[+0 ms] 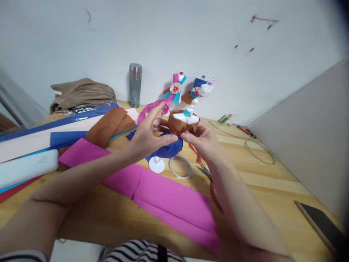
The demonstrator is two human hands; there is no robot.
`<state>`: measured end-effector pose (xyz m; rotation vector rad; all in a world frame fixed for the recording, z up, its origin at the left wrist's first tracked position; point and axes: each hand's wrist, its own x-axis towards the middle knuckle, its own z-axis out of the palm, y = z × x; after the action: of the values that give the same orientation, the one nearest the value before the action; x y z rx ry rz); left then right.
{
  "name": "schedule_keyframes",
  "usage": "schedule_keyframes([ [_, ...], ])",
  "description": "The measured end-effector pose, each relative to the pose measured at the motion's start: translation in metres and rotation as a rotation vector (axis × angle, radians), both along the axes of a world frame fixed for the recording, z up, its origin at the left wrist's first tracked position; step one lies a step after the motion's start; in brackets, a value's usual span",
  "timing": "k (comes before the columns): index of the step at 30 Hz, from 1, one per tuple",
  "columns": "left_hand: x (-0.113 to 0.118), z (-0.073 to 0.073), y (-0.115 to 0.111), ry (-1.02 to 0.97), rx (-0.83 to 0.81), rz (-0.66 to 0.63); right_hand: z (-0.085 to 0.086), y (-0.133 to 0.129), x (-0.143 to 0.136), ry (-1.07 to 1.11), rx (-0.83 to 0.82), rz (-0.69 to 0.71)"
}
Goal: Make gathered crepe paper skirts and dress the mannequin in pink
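A small white figure (pixel 188 117) with brown crepe paper (pixel 176 125) wrapped around its body stands upright between my hands. My right hand (pixel 203 140) grips the brown paper at its right side, thumb in front. My left hand (pixel 152 133) is at the paper's left side with its thumb near the lower front edge and its index finger raised, fingers apart. Blue crepe paper (pixel 170 147) hangs below the brown band. Under it a round white base (pixel 156 165) shows. Behind are two decorated white figures, one with a pink and teal skirt (pixel 174 91), one with blue and brown paper (pixel 200 85).
Pink paper (pixel 174 200) lies in front, beside a tape roll (pixel 180 167) and scissors (pixel 204 171). Colored paper sheets (pixel 100 127), a white case (pixel 29 167), a bottle (pixel 135 85) and brown cloth (pixel 84 92) are left. A cable (pixel 259 156) and a phone (pixel 321 222) lie right.
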<state>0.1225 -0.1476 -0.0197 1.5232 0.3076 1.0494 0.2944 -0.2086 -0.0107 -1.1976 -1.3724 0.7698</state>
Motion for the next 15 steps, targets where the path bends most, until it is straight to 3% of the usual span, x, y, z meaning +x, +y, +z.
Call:
schedule_keyframes([
  [5,-0.008,0.012,0.008,-0.057,-0.041,0.07,-0.005,0.009,0.016,0.048,-0.026,0.1],
  [9,-0.016,0.026,0.012,0.029,-0.026,0.119,-0.002,0.02,0.022,0.01,-0.06,0.143],
  [12,-0.025,0.038,0.014,0.161,-0.004,0.07,0.002,0.026,0.021,-0.002,-0.035,0.261],
  [15,-0.038,0.048,0.018,0.267,-0.015,-0.073,0.005,0.029,0.018,0.03,-0.032,0.326],
])
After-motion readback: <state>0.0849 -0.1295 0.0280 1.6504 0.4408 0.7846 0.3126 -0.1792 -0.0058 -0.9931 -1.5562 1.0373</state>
